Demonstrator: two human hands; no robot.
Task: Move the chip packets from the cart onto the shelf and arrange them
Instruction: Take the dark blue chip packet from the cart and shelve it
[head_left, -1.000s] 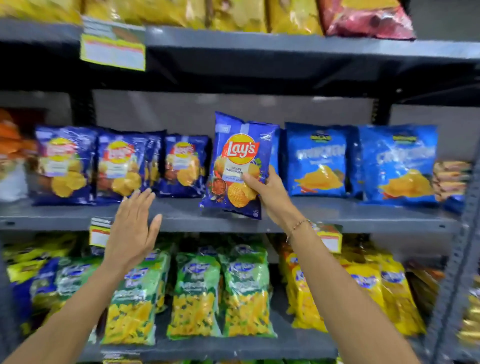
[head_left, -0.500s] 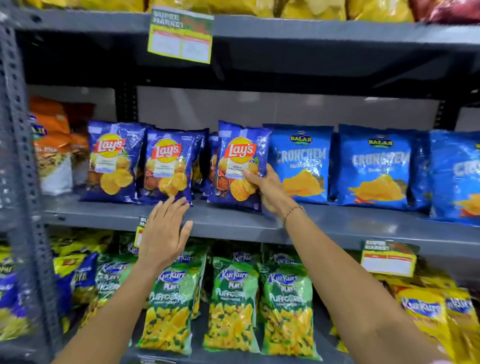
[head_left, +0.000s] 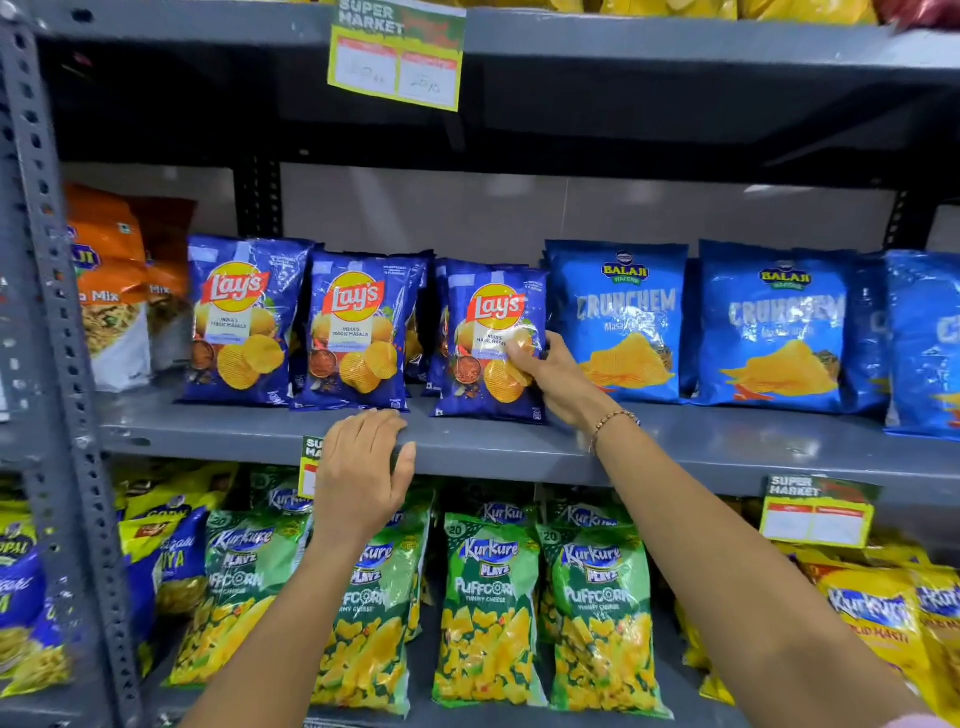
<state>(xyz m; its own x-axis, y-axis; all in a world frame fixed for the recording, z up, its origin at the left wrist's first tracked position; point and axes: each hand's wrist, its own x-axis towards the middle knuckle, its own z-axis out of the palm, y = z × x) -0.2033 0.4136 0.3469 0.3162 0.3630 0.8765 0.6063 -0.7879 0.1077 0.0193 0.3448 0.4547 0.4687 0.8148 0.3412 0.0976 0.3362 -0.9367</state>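
A dark blue Lay's packet (head_left: 485, 322) stands upright on the grey middle shelf (head_left: 519, 447), third in a row of Lay's packets. My right hand (head_left: 553, 371) grips its right edge, thumb across the front. Two more Lay's stacks (head_left: 236, 322) (head_left: 358, 332) stand to its left. My left hand (head_left: 363, 467) hovers palm-down with spread fingers at the shelf's front lip, just below the middle stack, holding nothing. The cart is out of view.
Light blue Crunchem packets (head_left: 621, 322) stand right of the held packet; orange mix packets (head_left: 109, 280) sit at far left. Green Puffcorn packets (head_left: 488, 608) fill the lower shelf. A perforated steel upright (head_left: 49, 338) runs down the left side. A price tag (head_left: 397, 57) hangs above.
The Lay's packet has been lowered from a tilted, raised hold to standing on the shelf. My left hand rose to the shelf's front edge. The view shifted left and closer.
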